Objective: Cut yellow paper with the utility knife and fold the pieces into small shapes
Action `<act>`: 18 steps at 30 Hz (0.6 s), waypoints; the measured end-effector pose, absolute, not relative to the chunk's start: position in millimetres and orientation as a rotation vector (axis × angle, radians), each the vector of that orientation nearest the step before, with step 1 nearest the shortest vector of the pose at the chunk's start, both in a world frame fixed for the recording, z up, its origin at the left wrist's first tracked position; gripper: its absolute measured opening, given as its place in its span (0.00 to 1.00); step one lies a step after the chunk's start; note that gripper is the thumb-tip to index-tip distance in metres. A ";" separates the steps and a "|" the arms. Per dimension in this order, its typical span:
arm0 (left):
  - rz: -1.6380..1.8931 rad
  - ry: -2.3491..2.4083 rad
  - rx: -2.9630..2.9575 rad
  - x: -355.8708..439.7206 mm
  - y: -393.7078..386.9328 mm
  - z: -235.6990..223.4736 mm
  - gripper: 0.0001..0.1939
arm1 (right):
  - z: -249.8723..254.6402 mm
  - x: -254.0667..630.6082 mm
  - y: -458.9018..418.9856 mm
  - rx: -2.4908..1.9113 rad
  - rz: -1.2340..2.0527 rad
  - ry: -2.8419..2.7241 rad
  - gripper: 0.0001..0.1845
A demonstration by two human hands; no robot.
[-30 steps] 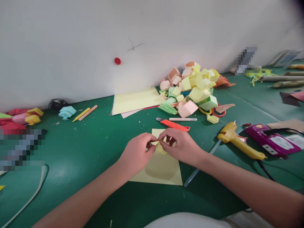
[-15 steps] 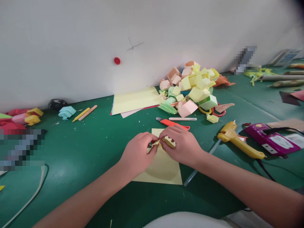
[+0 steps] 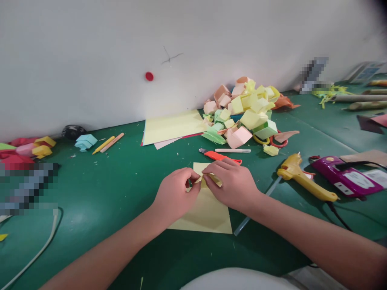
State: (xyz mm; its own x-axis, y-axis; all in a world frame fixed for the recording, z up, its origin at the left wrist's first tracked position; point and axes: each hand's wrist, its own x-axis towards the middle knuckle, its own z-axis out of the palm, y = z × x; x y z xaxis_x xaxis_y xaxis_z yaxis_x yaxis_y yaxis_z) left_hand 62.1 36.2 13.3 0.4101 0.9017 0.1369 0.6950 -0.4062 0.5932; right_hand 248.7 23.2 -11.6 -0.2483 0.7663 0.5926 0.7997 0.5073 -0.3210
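Between my two hands is a small folded piece of yellow paper (image 3: 217, 181), partly hidden by the fingers. My left hand (image 3: 178, 193) pinches its left part between thumb and forefinger. From the other side, my right hand (image 3: 231, 183) grips it with thumb and fingertips, very close to the left fingertips. Underneath lies a flat pale yellow sheet (image 3: 208, 215) on the green table. An orange box cutter (image 3: 216, 155) rests just beyond my right hand, with a white pen (image 3: 232, 151) alongside it.
A heap of folded paper shapes (image 3: 250, 108) stands against the wall, with scissors (image 3: 279, 141) beside it. Paper sheets (image 3: 172, 127) lie left of the heap. To the right are a yellow glue gun (image 3: 305, 177) with its glue stick (image 3: 256, 209) and a purple power strip (image 3: 347, 177).
My right fingers have closed in a little on the folded paper, so less of it shows. Both hands stay in nearly the same place; nothing else has moved.
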 end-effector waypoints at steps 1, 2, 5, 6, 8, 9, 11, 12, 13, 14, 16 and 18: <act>0.626 1.357 2.217 62.0 36.1 13.0 0.05 | -11.9 248.8 23.5 -1.271 -0.078 -2.045 0.09; 0.634 1.356 2.214 62.0 36.3 12.7 0.05 | -12.1 248.8 23.7 -1.265 -0.096 -2.056 0.10; 0.645 1.371 2.222 62.2 37.4 11.9 0.06 | -12.5 248.0 24.1 -1.258 -0.155 -2.077 0.12; 0.645 1.382 2.229 62.4 37.8 11.6 0.06 | -12.6 247.5 24.1 -1.256 -0.174 -2.082 0.12; 0.643 1.406 2.248 62.9 38.3 11.3 0.06 | -12.9 246.4 23.9 -1.252 -0.200 -2.093 0.13; 0.643 1.418 2.258 63.2 38.4 11.2 0.06 | -13.1 245.9 23.8 -1.249 -0.201 -2.099 0.13; 0.642 1.430 2.278 63.3 38.4 11.1 0.06 | -13.6 245.3 23.5 -1.241 -0.180 -2.106 0.12; 0.642 1.431 2.286 63.2 38.5 11.2 0.06 | -13.8 245.2 23.4 -1.236 -0.158 -2.107 0.11; 0.641 1.427 2.292 62.9 38.7 11.3 0.06 | -14.0 245.3 23.4 -1.232 -0.130 -2.105 0.10; 0.641 1.421 2.295 62.6 39.0 11.4 0.06 | -14.2 245.5 23.6 -1.229 -0.097 -2.101 0.09; 0.637 1.404 2.300 61.7 40.1 11.7 0.06 | -14.6 246.0 24.3 -1.231 -0.027 -2.079 0.08; 0.636 1.392 2.296 60.6 41.5 11.9 0.05 | -14.8 246.6 25.4 -1.235 0.051 -2.047 0.07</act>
